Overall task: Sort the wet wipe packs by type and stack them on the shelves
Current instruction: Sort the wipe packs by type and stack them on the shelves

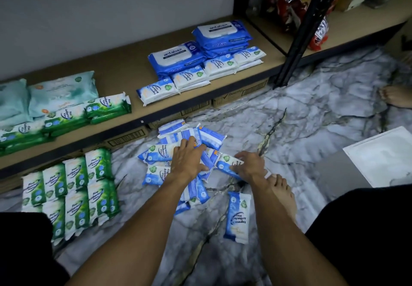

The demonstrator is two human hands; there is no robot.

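Blue Antibacterial pack (225, 162) in right hand (251, 165), antabax packs (176, 55) shelved

shelf (124, 71): blue packs (176, 56), green packs (66, 116) | floor (312, 118): blue pile (156, 152), green rows (75, 187)

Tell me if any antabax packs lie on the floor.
No, the antabax packs are stacked on the shelf, behind the small blue packs.

Red snack bags (289, 7) top right; white sheet (383, 156) on marble floor (312, 98)
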